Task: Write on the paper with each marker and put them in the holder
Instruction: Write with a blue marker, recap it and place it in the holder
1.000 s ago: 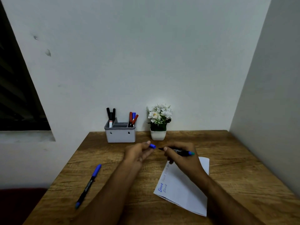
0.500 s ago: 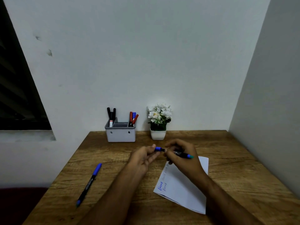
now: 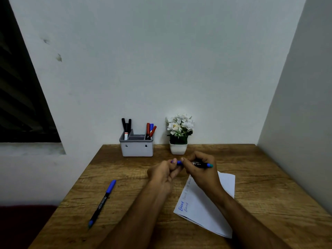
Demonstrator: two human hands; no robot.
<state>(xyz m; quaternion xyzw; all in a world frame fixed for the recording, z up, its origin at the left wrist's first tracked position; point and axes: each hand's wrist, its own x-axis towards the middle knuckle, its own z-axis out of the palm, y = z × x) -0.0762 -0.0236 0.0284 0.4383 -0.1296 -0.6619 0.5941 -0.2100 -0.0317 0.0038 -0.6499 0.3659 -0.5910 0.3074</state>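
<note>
1. Two hands meet above the wooden table (image 3: 251, 186), in front of the grey holder (image 3: 136, 147).
2. The right hand (image 3: 201, 174) curls round the black barrel of a marker (image 3: 200, 164), whose blue-green end projects to the right.
3. The left hand (image 3: 164, 174) pinches the marker's blue cap (image 3: 179, 162) between thumb and fingers, touching the right hand's fingertips.
4. The paper (image 3: 206, 211), bearing blue writing, lies beneath the right wrist.
5. A second marker (image 3: 102, 203), blue-capped, lies on the table well left of both hands.
6. The holder contains black markers at left, red and blue ones at right; a potted white flower (image 3: 179, 134) stands beside it.
</note>
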